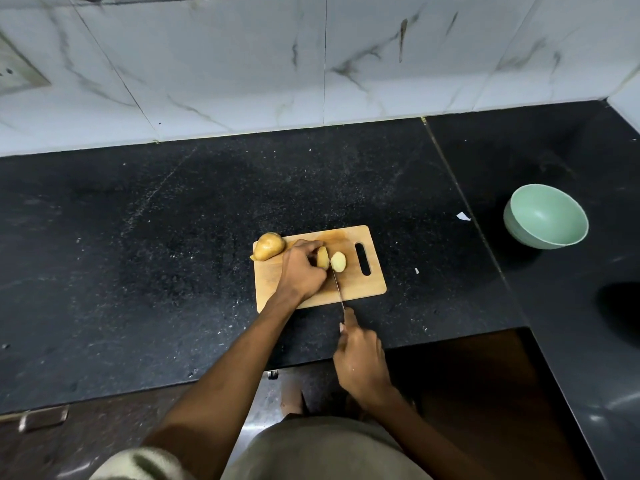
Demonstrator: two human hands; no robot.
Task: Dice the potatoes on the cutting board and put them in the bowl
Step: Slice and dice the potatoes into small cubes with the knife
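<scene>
Black speckled stone counter fills my view, with a white marbled tile wall behind it, and I describe things from nearest to farthest. Closest to me, the right hand is wrapped around the handle of a knife, forefinger stretched along its top; the thin blade runs away from me and slightly left, onto a wooden cutting board. On the board, the left hand curls its fingers over the larger piece of a cut potato, pinning it down. The blade sits just at the right edge of that piece, between it and a cut-off piece lying with its pale face up, just to the right of the steel. This is the relation I judge the next cut depends on: the held piece lies directly left of the blade, its long side roughly in line with the blade, with the left fingertips close beside the edge. A whole potato rests at the board's far left corner, behind the left hand. Much farther right, well apart from the board, stands a pale green bowl; I can see no potato in it. The right hand is nearer to it.
</scene>
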